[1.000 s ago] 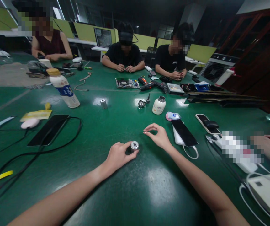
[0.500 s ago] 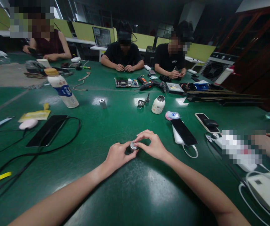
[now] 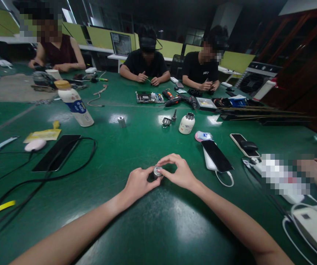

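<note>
Between my hands is a small silver metal cylinder, upright at the table in front of me, its round top facing up. My left hand grips its side between thumb and index finger. From the right, my right hand has its thumb and fingertips closed at the cylinder's top rim; the fingers partly cover it. A similar silver cylinder stands by itself farther away, left of centre. Beyond my hands to the right are a cream bottle without a lid and a small metal cup-like piece.
On the left lie a tablet-like black slab, black cables and a plastic drink bottle. To the right are a black phone, a power strip and another person's hand. A circuit board and drills lie ahead; several people sit beyond.
My hands stay almost where they were on the cylinder, with the right fingers shifted slightly at its top. The person opposite has moved their hands apart. The view has shifted a little.
</note>
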### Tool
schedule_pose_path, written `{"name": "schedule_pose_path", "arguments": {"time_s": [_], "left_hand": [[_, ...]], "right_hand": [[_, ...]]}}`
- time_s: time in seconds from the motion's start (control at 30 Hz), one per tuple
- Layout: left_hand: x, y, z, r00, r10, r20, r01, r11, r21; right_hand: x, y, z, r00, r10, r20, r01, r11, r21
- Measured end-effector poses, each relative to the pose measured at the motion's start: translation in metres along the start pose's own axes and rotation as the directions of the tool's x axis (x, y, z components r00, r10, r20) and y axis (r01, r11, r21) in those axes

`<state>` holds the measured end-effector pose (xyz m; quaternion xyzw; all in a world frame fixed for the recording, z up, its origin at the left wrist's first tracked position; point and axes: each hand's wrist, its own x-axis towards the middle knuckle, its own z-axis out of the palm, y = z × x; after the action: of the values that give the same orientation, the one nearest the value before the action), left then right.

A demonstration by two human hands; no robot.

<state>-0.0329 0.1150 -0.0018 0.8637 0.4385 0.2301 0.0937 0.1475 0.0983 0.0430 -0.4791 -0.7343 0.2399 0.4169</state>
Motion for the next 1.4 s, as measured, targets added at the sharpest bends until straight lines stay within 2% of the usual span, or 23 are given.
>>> {"name": "schedule_pose_path", "arguments": {"time_s": [0.07,0.13,0.23,0.37,0.43,0.53,0.63,0.73,0.8,0.9,1.0,1.1,1.27,1.33,1.4], "left_hand": [[0.0,0.0,0.0,1.0,0.003,-0.002,-0.003,1.0,0.0],[0.0,0.0,0.0,1.0,0.002,-0.006,-0.002,1.0,-0.004],[0.0,0.002,-0.002,1.0,-0.005,-0.013,0.005,1.0,-0.002],[0.0,0.004,-0.003,1.0,-0.004,-0.025,0.004,1.0,0.006],[0.0,0.005,-0.004,0.999,-0.007,-0.031,0.007,1.0,0.011],[0.001,0.004,-0.004,1.0,-0.008,-0.022,0.009,1.0,0.008],[0.0,0.002,-0.003,1.0,0.011,-0.009,-0.011,1.0,-0.018],[-0.001,0.0,-0.001,1.0,0.022,-0.018,-0.022,0.999,-0.035],[-0.002,-0.001,0.0,1.0,0.018,-0.021,-0.019,0.999,-0.037],[-0.002,-0.001,0.0,1.0,0.024,-0.012,-0.025,0.999,-0.037],[-0.001,-0.001,0.0,0.999,0.029,-0.013,-0.03,0.999,-0.02],[-0.002,-0.001,0.0,1.0,0.024,-0.019,-0.024,1.0,-0.002],[-0.001,-0.001,-0.002,1.0,0.021,-0.004,-0.021,1.0,-0.011],[-0.001,-0.001,-0.002,0.999,0.033,-0.013,-0.034,0.999,-0.014],[0.0,0.0,-0.003,0.999,0.039,-0.018,-0.039,0.999,-0.009]], "right_hand": [[0.0,-0.001,0.001,1.0,0.0,-0.014,0.0,1.0,0.007],[0.003,0.003,-0.003,0.995,0.037,-0.088,-0.03,0.996,0.079],[0.011,0.024,-0.013,0.977,0.131,-0.17,-0.099,0.977,0.187],[0.016,0.065,-0.02,0.978,0.161,-0.13,-0.163,0.987,0.0],[0.016,0.073,-0.018,0.977,0.168,-0.131,-0.172,0.985,-0.024],[0.014,0.058,-0.014,0.974,0.153,-0.165,-0.147,0.988,0.051],[0.009,0.027,-0.009,0.988,0.105,-0.11,-0.086,0.982,0.165],[0.003,0.006,-0.002,0.998,0.047,-0.039,-0.044,0.997,0.06],[0.0,0.004,0.002,1.0,0.027,-0.007,-0.027,1.0,0.008],[-0.002,0.007,0.006,1.0,0.009,-0.02,-0.01,1.0,-0.029],[0.0,0.007,0.002,0.995,0.011,-0.098,-0.018,0.997,-0.071],[0.003,0.003,-0.005,0.986,0.039,-0.159,-0.045,0.999,-0.031],[0.0,0.0,-0.002,0.999,-0.024,0.037,0.025,0.999,-0.025],[-0.002,0.001,0.003,0.999,-0.019,0.033,0.02,0.999,-0.037],[-0.001,0.002,0.004,0.999,0.018,-0.045,-0.017,1.0,0.019]]}}
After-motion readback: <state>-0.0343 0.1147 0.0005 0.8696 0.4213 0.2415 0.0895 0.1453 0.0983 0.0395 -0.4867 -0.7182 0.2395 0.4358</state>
